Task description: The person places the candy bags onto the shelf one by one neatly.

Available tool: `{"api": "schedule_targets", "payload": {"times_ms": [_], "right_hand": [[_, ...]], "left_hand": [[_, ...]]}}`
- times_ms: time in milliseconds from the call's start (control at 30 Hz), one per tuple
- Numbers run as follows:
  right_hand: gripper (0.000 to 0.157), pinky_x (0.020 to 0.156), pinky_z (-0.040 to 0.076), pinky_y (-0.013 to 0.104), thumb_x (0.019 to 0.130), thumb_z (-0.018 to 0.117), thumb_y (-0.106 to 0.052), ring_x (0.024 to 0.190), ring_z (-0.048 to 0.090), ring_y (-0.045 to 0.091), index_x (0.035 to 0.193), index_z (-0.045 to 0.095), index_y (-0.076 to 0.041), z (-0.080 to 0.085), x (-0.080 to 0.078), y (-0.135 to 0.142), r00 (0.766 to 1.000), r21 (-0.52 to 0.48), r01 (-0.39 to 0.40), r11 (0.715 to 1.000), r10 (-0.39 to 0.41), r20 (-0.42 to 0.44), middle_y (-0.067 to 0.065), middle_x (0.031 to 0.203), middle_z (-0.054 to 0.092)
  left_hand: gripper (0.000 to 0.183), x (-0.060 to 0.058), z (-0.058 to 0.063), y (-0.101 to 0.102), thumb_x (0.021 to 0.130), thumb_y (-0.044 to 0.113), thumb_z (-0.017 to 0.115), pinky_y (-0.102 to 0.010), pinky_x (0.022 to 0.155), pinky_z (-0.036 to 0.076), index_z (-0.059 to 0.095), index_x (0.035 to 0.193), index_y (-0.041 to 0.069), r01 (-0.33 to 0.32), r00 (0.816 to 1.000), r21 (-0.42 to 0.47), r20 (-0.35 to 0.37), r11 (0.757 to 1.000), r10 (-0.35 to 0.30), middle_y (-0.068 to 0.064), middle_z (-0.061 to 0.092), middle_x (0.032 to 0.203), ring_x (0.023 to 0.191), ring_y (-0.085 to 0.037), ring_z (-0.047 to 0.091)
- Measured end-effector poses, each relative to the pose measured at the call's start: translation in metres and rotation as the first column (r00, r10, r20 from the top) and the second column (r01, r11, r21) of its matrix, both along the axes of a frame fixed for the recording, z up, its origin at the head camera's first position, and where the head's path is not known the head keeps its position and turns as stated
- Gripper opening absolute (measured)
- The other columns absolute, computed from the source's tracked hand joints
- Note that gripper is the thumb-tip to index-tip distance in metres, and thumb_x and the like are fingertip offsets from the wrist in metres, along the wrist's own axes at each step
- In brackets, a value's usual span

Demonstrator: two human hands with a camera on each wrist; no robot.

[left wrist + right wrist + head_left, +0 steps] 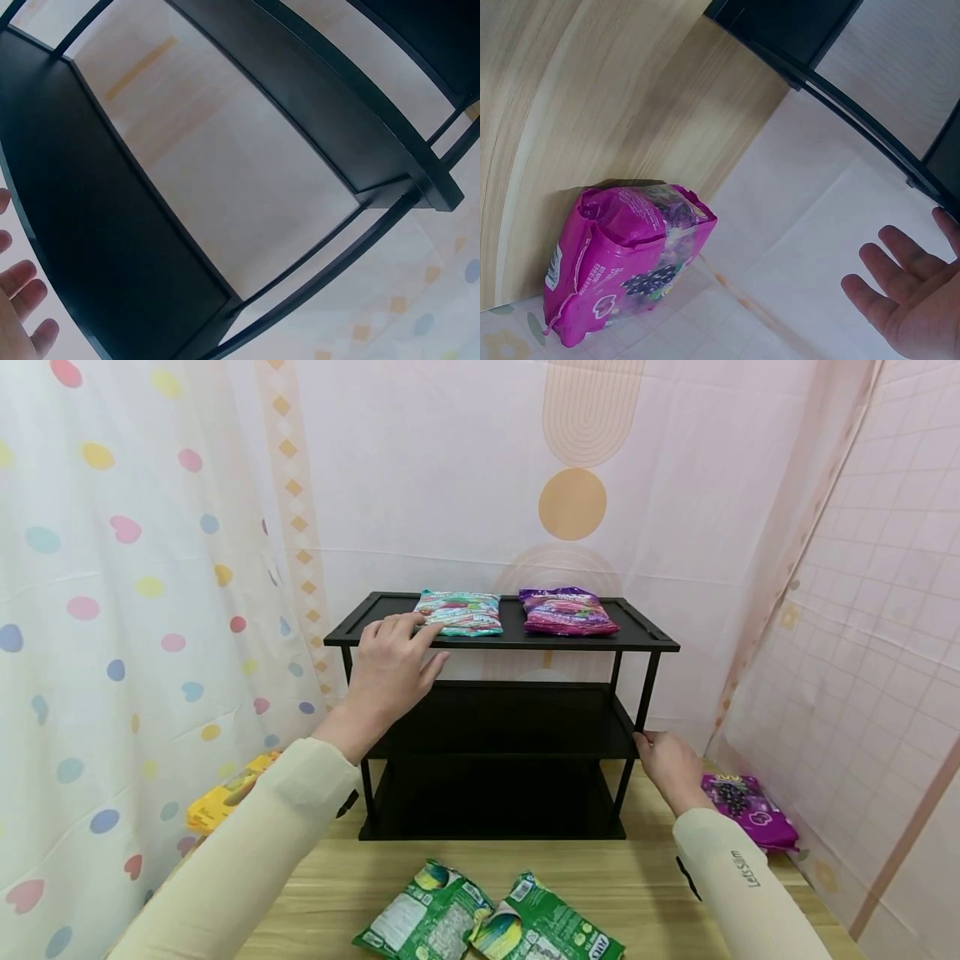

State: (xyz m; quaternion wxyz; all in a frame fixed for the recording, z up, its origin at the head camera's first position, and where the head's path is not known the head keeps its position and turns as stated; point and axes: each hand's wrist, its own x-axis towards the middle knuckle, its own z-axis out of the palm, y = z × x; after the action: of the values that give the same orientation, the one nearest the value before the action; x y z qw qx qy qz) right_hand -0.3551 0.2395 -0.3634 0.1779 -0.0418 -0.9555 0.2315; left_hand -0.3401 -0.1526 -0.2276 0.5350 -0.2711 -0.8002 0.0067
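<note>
A black three-tier rack (502, 718) stands on the wooden table. On its top tier lie a teal snack bag (461, 612) and, to its right, a purple snack bag (568, 612). My left hand (393, 667) is raised at the top tier's front edge, its fingertips by the teal bag; contact cannot be made out. In the left wrist view the fingers (28, 300) are apart and loosely bent. My right hand (670, 768) touches the rack's right side at the middle tier. The right wrist view shows its fingers (904, 262) mostly straight, the thumb hidden.
Two green snack bags (431, 914) lie on the table (667, 893) before the rack, their edges meeting. A magenta grape-printed bag (630, 262) sits at the right. Yellow packaging (225, 797) is partly hidden behind the left arm. Patterned curtains (420, 468) enclose the table.
</note>
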Motion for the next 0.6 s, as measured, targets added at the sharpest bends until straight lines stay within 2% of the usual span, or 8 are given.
{"api": "schedule_targets", "payload": {"times_ms": [467,600], "right_hand": [[0.047,0.082,0.048,0.06,0.106,0.04,-0.035,0.113,0.058,0.048,0.132,0.063,-0.004,0.0,0.0,0.0,1.0,-0.005,0.008,1.0,-0.008,-0.01,0.026,0.131,0.058],[0.047,0.084,0.047,0.06,0.106,0.039,-0.035,0.114,0.057,0.049,0.133,0.062,-0.004,0.0,0.0,0.0,1.0,-0.006,0.009,1.0,-0.01,-0.007,0.026,0.132,0.058]], "left_hand": [[0.038,0.003,0.002,-0.019,0.09,0.028,0.074,-0.054,0.092,0.046,0.069,0.12,0.005,0.001,1.0,0.059,-0.023,0.998,0.001,-0.019,0.064,0.115,0.111,-0.037,0.059],[0.038,0.004,0.002,-0.025,0.091,0.027,0.074,-0.057,0.092,0.045,0.069,0.121,0.005,0.015,1.0,0.08,-0.009,0.997,-0.015,-0.019,0.064,0.116,0.112,-0.038,0.058]]}}
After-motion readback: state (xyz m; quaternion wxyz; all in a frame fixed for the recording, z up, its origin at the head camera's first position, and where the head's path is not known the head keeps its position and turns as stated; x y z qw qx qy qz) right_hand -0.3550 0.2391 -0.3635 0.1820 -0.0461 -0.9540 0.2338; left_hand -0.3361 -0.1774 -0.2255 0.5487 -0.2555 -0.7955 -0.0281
